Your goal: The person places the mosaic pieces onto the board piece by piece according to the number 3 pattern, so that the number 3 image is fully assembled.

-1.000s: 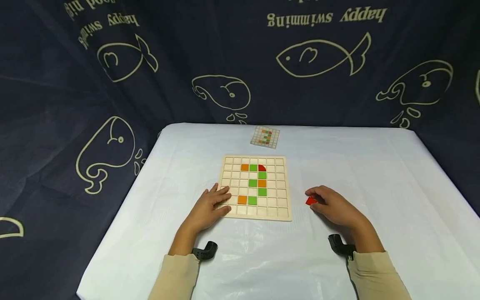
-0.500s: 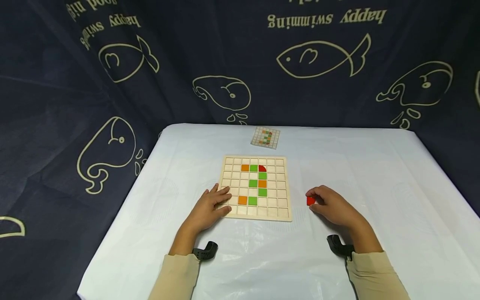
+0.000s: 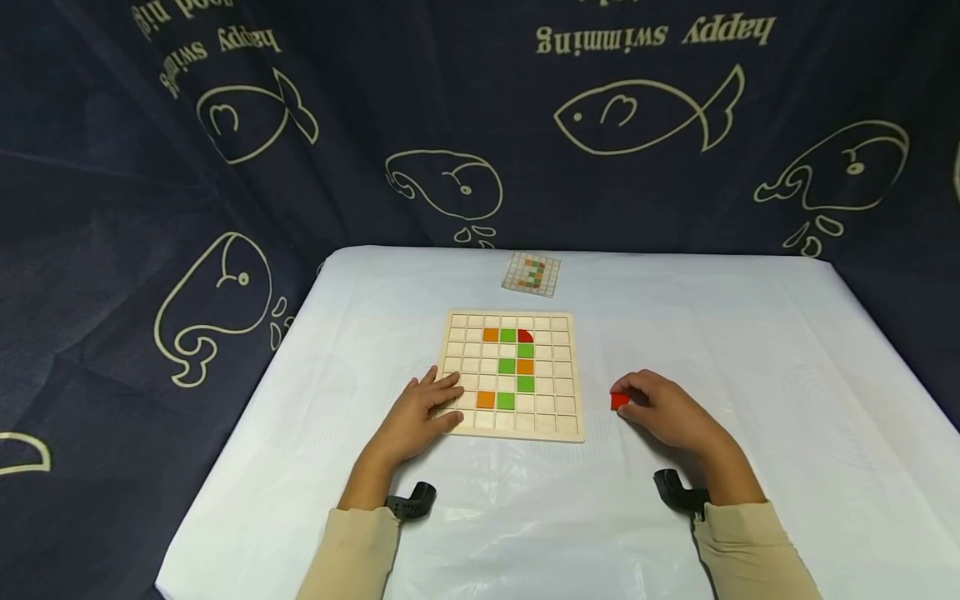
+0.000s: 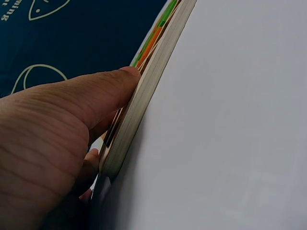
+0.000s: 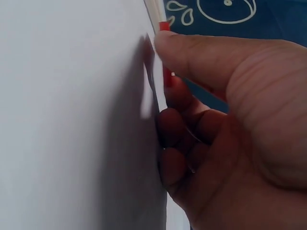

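My left hand point(image 3: 416, 417) rests with spread fingers on the left edge of a wooden grid board point(image 3: 558, 423). In the left wrist view the thumb point(image 4: 115, 86) lies along the rim of the board point(image 4: 139, 105). Orange, green and red tiles sit in the grid, among them a red rounded tile point(image 3: 525, 337), a green tile point(image 3: 506, 402) and an orange tile point(image 3: 486, 401). To the right of the board, my right hand point(image 3: 667, 412) pinches a small red tile point(image 3: 619, 402) between thumb and fingers, low over the table. The right wrist view shows this red tile point(image 5: 164, 26) partly covered by the thumb.
Behind the board lies a small pattern card point(image 3: 531, 275) printed with a similar coloured grid. The white-covered table point(image 3: 315, 350) reaches back to a dark blue curtain point(image 3: 480, 100) with fish and whale drawings. Each wrist wears a black camera band point(image 3: 411, 502).
The red tile has turned a little between the right fingers, from a slanted to a squarer position. The left hand and the board have stayed where they were.
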Demonstrator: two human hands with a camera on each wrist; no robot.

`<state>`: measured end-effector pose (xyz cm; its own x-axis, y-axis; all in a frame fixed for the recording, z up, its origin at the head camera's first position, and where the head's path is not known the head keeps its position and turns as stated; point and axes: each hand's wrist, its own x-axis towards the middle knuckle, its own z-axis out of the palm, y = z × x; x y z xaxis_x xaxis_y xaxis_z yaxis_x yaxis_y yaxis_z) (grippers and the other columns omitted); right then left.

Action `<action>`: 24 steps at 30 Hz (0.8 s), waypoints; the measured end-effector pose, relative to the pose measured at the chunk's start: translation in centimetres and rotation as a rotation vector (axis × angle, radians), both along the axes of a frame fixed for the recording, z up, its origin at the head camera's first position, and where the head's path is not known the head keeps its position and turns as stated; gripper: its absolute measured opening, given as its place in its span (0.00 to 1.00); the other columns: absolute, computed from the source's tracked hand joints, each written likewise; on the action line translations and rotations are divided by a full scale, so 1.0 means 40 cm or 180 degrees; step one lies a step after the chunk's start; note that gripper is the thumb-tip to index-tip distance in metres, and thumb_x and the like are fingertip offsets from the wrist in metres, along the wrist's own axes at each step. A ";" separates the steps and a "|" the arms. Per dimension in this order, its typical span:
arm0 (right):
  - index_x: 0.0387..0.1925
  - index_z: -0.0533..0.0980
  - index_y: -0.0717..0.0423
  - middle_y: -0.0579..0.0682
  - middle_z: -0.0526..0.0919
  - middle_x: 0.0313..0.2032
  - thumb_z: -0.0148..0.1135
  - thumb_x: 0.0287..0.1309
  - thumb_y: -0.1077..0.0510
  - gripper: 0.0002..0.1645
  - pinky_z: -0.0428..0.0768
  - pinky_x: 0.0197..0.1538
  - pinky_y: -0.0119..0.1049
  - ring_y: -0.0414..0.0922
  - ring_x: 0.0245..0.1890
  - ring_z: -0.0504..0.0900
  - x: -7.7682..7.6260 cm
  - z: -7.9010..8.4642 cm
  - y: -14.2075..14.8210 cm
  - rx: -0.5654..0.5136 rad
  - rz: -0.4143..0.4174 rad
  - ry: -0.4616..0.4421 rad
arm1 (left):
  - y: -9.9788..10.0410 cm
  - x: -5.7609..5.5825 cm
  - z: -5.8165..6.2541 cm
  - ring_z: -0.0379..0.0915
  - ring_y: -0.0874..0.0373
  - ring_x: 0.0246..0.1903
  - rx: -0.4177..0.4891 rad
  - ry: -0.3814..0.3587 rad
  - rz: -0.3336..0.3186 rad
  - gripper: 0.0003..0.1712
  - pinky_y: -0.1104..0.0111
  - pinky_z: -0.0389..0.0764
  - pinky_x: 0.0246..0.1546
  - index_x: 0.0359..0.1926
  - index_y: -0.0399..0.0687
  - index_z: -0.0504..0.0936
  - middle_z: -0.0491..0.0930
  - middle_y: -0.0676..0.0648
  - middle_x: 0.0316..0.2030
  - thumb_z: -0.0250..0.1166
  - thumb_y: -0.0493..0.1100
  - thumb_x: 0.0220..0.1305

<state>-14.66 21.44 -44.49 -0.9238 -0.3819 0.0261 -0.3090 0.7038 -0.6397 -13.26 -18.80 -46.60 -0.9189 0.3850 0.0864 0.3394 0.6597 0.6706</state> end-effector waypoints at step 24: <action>0.43 0.79 0.54 0.49 0.78 0.42 0.67 0.60 0.65 0.10 0.75 0.51 0.47 0.47 0.43 0.76 -0.042 0.030 -0.139 -0.0206 0.0227 -0.0180 | 0.000 0.000 -0.002 0.46 0.45 0.75 0.0002 0.0003 0.0006 0.27 0.45 0.43 0.73 0.64 0.42 0.78 0.66 0.48 0.70 0.67 0.47 0.67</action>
<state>-16.33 15.90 -43.31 -0.8950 -0.4460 0.0014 -0.3190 0.6380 -0.7009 -13.27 -18.79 -46.68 -0.9195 0.3832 0.0875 0.3388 0.6599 0.6706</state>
